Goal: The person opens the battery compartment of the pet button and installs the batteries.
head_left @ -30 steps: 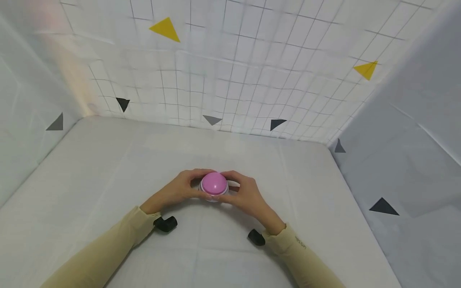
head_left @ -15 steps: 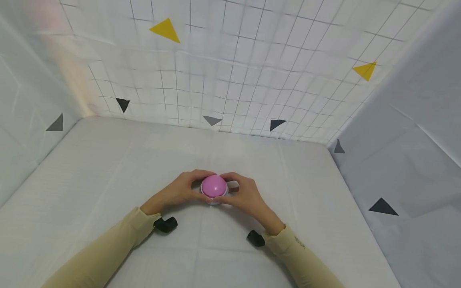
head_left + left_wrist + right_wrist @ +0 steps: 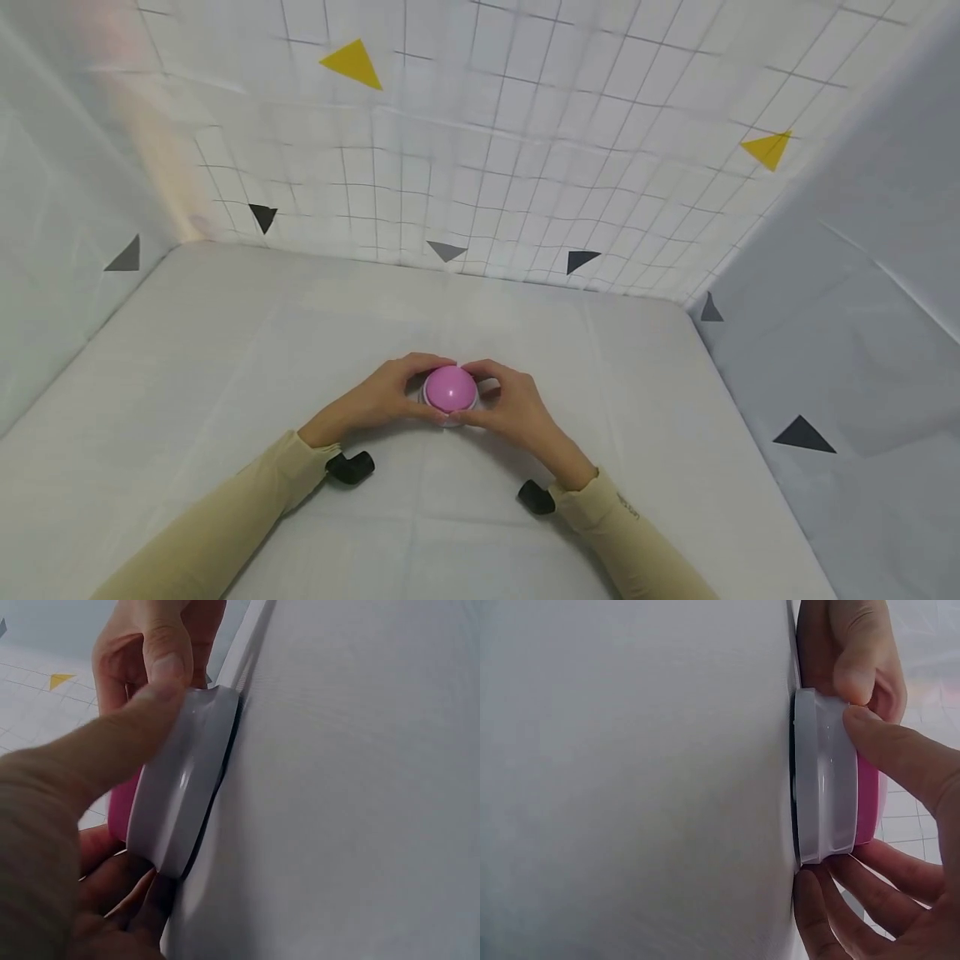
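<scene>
A round push button with a glossy pink dome (image 3: 451, 389) and a white base (image 3: 825, 780) sits on the white-covered table (image 3: 360, 533). From the left side, my left hand (image 3: 382, 393) grips it, thumb along the near edge and fingers around the far edge. My right hand (image 3: 519, 407) holds the opposite side in a matching way, and the two thumbs nearly meet at the front. A thin dark underside of the white base (image 3: 180, 780) shows against the table in the left wrist view. The fingers partly hide the rim.
A white back wall (image 3: 510, 167) with grid lines carries yellow, grey and black triangles. Plain side walls (image 3: 862, 350) stand left and right of the table. A black curved piece (image 3: 351, 468) sticks out at the left cuff, and another black piece (image 3: 536, 497) at the right cuff.
The push button has shifted very slightly toward the person, with both hands still around it. The head view has swung a little, moving the whole scene slightly right.
</scene>
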Demonstrator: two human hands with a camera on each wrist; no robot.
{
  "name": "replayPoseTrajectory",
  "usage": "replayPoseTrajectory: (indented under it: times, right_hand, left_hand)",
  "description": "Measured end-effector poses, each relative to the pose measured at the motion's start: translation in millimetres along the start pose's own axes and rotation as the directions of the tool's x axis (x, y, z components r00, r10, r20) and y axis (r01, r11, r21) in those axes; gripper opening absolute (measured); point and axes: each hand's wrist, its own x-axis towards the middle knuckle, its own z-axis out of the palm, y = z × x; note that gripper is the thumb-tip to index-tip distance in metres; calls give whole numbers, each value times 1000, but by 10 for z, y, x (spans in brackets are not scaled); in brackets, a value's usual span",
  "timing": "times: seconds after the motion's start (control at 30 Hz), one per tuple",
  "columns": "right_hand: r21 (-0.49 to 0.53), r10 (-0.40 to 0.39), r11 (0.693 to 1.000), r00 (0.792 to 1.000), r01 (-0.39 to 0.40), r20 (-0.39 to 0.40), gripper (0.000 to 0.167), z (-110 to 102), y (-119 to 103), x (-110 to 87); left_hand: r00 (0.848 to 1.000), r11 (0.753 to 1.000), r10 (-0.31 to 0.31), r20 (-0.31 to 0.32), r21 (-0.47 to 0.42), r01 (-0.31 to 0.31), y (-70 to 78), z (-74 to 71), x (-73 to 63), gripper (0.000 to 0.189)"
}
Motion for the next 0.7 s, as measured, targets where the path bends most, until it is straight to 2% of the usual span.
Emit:
replayPoseTrajectory:
  times: [0.13, 0.43, 0.57, 0.7]
  right_hand:
    - [-28, -4, 1000, 1000, 5, 12, 66, -8, 17, 2]
    - [-113, 2, 994, 1000, 0, 11, 60, -12, 16, -6]
    - [-141, -5, 990, 1000, 6, 3, 58, -49, 9, 12]
    - [-201, -4, 980, 1000, -1, -25, 59, -142, 27, 34]
  left_hand:
    - [1000, 1000, -26, 12, -6, 26, 14, 15, 9, 86]
    - [1000, 999, -27, 16, -24, 27, 27, 33, 9, 84]
    - [1000, 1000, 3, 2, -1, -3, 45, 21, 24, 81]
    - [999, 997, 46, -18, 68, -44, 78, -24, 47, 79]
